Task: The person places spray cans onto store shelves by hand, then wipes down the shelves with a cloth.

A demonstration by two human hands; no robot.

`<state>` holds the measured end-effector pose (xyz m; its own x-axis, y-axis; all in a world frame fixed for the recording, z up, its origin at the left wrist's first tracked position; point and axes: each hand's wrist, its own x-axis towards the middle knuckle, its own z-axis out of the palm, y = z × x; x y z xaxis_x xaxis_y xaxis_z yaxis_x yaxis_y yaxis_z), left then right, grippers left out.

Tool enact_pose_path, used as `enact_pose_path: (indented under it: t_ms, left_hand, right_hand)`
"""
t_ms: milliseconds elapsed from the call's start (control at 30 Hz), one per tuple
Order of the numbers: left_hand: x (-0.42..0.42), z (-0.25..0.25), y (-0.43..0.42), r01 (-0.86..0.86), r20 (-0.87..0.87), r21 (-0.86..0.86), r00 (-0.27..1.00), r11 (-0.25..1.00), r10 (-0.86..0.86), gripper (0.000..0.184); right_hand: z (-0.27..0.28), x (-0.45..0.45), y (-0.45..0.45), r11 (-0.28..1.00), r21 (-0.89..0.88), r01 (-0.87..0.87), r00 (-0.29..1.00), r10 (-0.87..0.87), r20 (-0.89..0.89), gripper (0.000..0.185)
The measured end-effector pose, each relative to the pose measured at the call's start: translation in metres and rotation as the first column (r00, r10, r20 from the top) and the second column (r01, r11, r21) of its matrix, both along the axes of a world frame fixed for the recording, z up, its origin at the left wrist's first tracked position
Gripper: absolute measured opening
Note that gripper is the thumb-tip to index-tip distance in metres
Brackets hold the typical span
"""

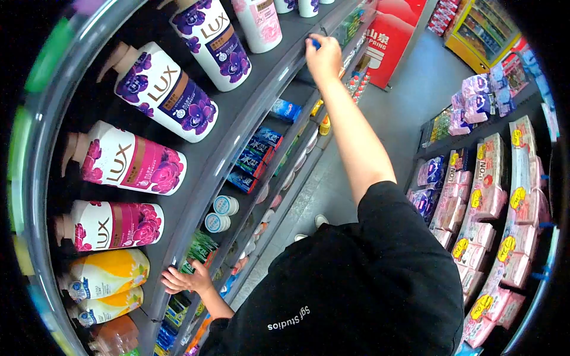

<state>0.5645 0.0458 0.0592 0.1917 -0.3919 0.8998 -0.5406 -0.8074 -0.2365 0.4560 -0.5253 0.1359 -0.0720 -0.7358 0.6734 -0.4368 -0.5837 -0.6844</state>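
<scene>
My right hand [325,57] is at the front edge of the upper shelf, fingers closed around a small blue object [315,44] that is mostly hidden. Lower in the view, my left hand [187,279] rests with fingers spread against the same shelf's edge strip [199,222]. Beside it stand yellow-and-white pump bottles [116,276]. Further along the shelf are LUX pump bottles, pink-red ones [127,225] and purple-flowered ones [169,95]. A pink-and-white bottle [259,24] stands closest to my right hand.
Lower shelves hold blue and red boxes [255,154], white round tubs [224,206] and green packs [202,249]. Across the grey-floored aisle [389,113], a rack carries pink tissue packs [493,202]. A red display [392,41] and a yellow-framed cooler [481,32] stand beyond.
</scene>
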Motion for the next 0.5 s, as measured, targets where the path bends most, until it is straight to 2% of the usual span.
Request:
enact_pose_path:
  t_ms: [133, 200, 333, 400, 500]
  left_hand:
    - [-0.001, 0.000, 0.005, 0.000, -0.034, 0.033, 0.999, 0.999, 0.002, 0.063]
    - [-0.003, 0.001, 0.006, 0.008, -0.066, 0.048, 0.998, 0.999, -0.005, 0.064]
    - [-0.010, 0.006, 0.007, 0.004, -0.131, 0.071, 0.991, 0.997, 0.005, 0.067]
    - [-0.011, 0.005, 0.008, -0.016, -0.128, 0.089, 0.991, 0.996, 0.027, 0.068]
    - [-0.014, 0.004, 0.008, -0.060, -0.141, 0.071, 0.988, 0.996, 0.070, 0.063]
  right_hand:
    - [-0.001, 0.001, 0.056, 0.961, -0.156, -0.229, 0.972, 0.234, 0.014, 0.015]
    - [-0.003, -0.002, 0.079, 0.951, -0.133, -0.278, 0.957, 0.286, 0.046, 0.015]
    - [-0.006, -0.004, 0.061, 0.954, -0.151, -0.257, 0.966, 0.258, -0.014, 0.014]
    - [-0.008, -0.003, 0.030, 0.974, -0.159, -0.163, 0.986, 0.165, 0.000, 0.013]
    - [-0.008, -0.012, -0.017, 0.981, -0.080, -0.176, 0.983, 0.180, 0.040, 0.014]
